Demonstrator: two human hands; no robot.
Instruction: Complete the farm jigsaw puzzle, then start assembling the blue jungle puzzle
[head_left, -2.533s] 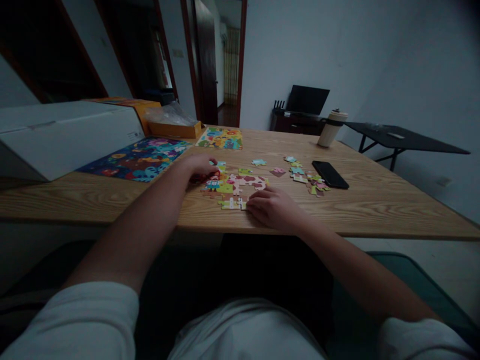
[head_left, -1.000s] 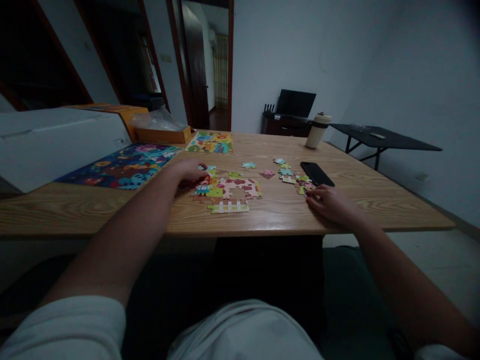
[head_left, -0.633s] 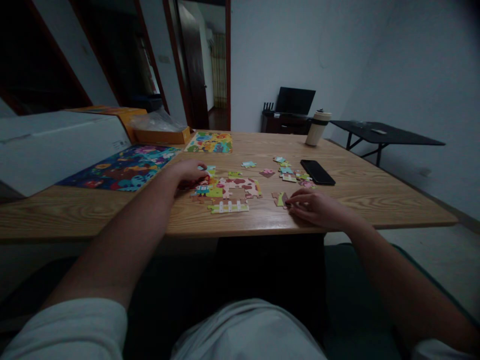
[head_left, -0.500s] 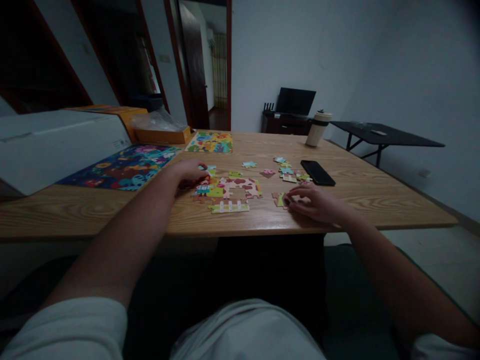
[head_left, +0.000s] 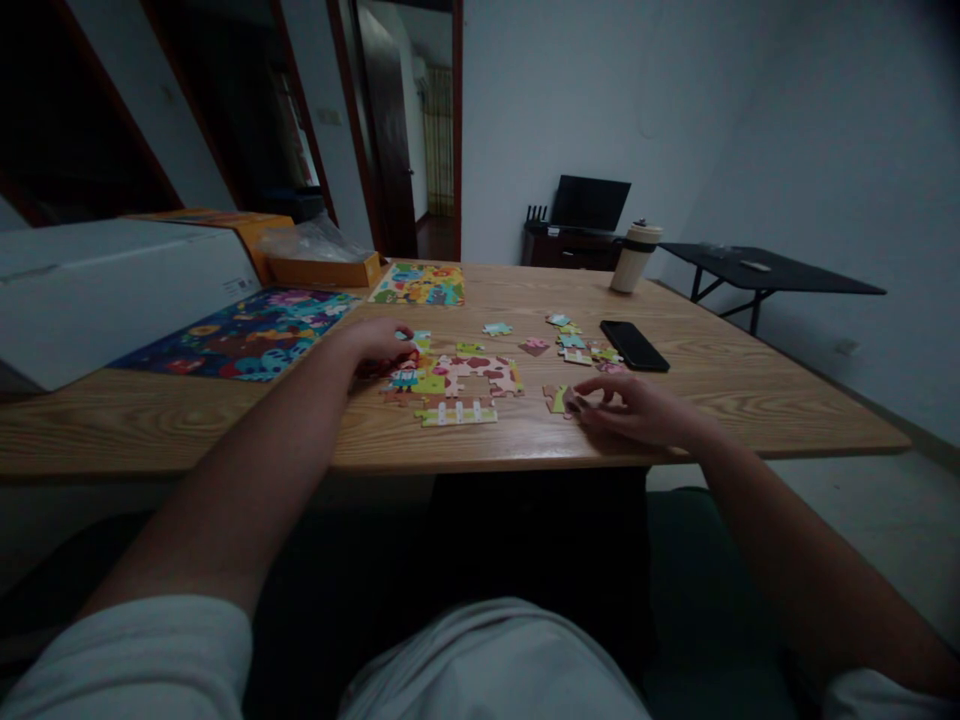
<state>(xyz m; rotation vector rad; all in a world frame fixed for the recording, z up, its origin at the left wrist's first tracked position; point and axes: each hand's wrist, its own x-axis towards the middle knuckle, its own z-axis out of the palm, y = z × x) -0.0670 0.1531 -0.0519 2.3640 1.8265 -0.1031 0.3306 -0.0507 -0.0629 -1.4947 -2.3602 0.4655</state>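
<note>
On the wooden table [head_left: 675,420] lies a partly joined jigsaw puzzle [head_left: 499,374] with a pink-and-brown spotted cow, a gap below it and a small figure at its left. My left hand [head_left: 381,342] rests at the puzzle's left edge, its fingers loosely bent and partly hidden, with no piece seen lifted in it. Between the thumb and fingers of my right hand [head_left: 630,408] a puzzle piece [head_left: 574,402] is pinched, tilted, its face turned from view. It overlaps a brown-and-green piece [head_left: 554,397] on the table. A fence strip [head_left: 459,413] lies along the puzzle's near side.
Several loose pieces [head_left: 571,342] lie beyond my right hand, beside a black phone [head_left: 634,345]. A lidded cup [head_left: 634,262] stands farther back. Two finished-looking pictures, one dark blue [head_left: 247,335] and one yellow [head_left: 420,284], lie left of a white box [head_left: 127,290] and an orange tray [head_left: 322,270].
The fingers of my right hand have risen slightly and tilted the pinched piece up, uncovering a pink piece behind them. My left hand stays nearly still.
</note>
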